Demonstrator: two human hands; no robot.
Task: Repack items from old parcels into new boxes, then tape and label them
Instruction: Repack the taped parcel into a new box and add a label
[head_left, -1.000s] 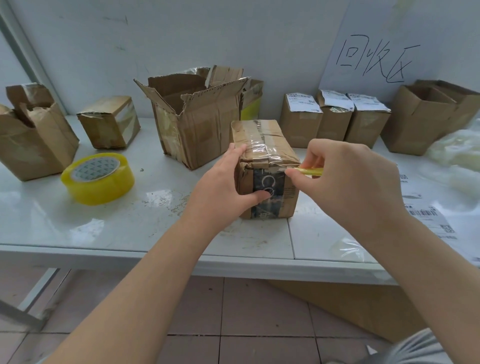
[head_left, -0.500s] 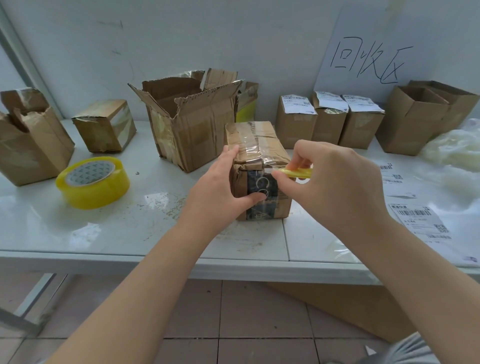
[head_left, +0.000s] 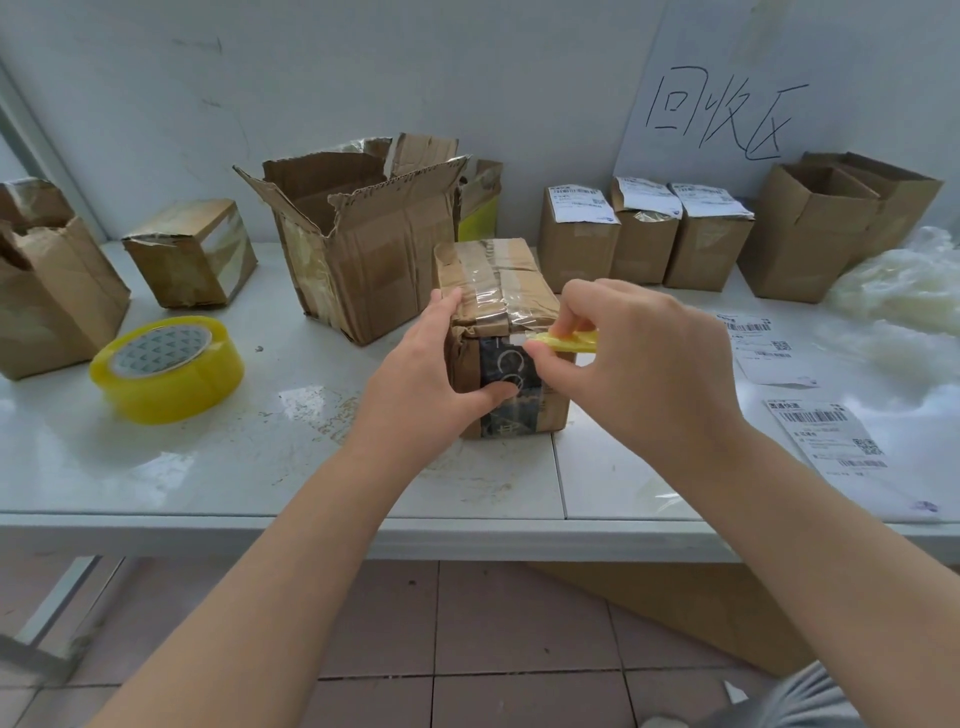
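Your left hand (head_left: 426, 379) gripped the taped parcel (head_left: 493, 280). Your right hand (head_left: 639, 364) pinched a yellow tool (head_left: 569, 340) against its near top edge.

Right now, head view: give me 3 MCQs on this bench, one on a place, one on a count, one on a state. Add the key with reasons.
1. Where is the yellow tape roll relative to the taped parcel?
A) on top of it
B) on the table, to its left
C) inside a box

2. How many labelled boxes stand in the row at the wall?
A) two
B) five
C) three

3. What is the right hand doing?
A) pinching a small yellow tool at the parcel's top front edge
B) lying flat and empty on the table
C) lifting the tape roll

Key:
1 B: the roll lies flat on the table, apart from the parcel.
2 C: three white-labelled tops sit side by side.
3 A: thumb and fingers close on the tool at that edge.
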